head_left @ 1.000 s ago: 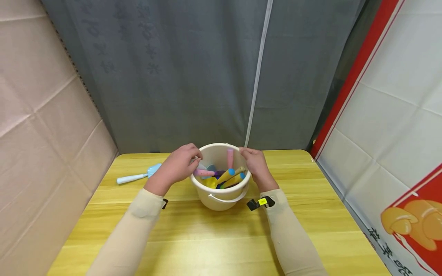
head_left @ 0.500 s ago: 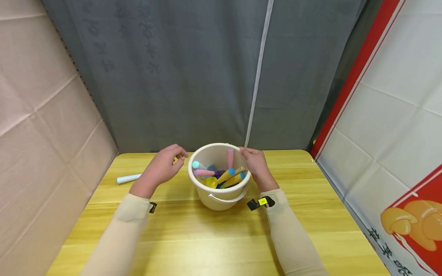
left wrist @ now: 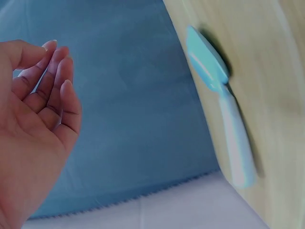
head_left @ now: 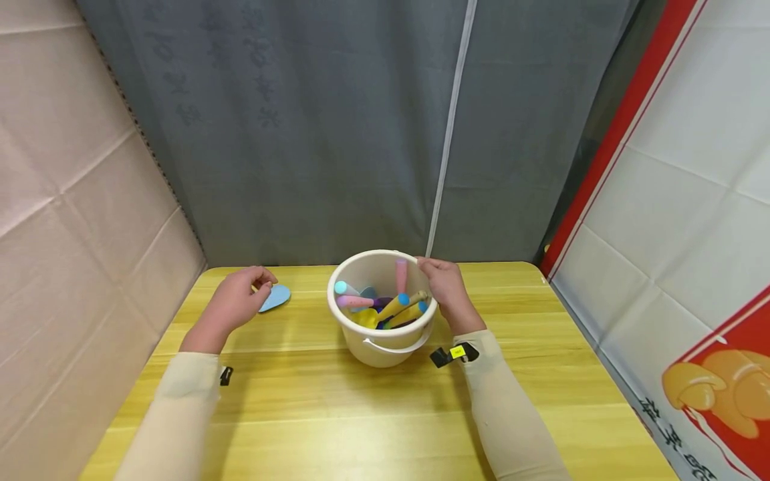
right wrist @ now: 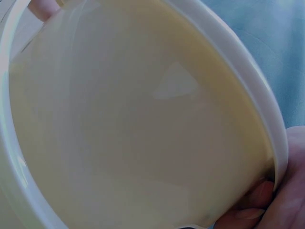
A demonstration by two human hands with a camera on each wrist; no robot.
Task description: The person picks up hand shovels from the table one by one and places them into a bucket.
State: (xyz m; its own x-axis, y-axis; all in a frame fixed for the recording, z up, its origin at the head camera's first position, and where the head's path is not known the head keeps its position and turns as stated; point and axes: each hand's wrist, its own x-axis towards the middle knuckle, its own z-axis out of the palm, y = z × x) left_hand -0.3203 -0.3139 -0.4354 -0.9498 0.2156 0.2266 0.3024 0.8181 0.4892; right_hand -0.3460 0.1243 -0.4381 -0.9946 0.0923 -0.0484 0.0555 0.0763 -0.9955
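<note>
A white bucket (head_left: 380,347) stands upright on the table, its side handle hanging down. My right hand (head_left: 446,288) pinches the right rim; in the right wrist view its fingertips (right wrist: 255,202) are inside the wall. My left hand (head_left: 234,300) is over the table at left, fingers loosely bent and holding nothing. Below it lies a light-blue toy shovel (left wrist: 217,76) with a pale handle (left wrist: 236,138), apart from the hand in the left wrist view. In the head view the hand hides all but the blade (head_left: 275,298).
Inside the bucket are several toy tools with pink handles (head_left: 355,301), yellow handles with blue ends (head_left: 394,307), and a light-blue end (head_left: 341,287). A grey curtain (head_left: 319,133) hangs behind the wooden table (head_left: 361,421). Sheeted walls flank it left and right.
My left hand has moved left from the bucket to above the shovel. A light-blue handle end, hidden by that hand at first, now shows in the bucket. The right hand stays on the rim.
</note>
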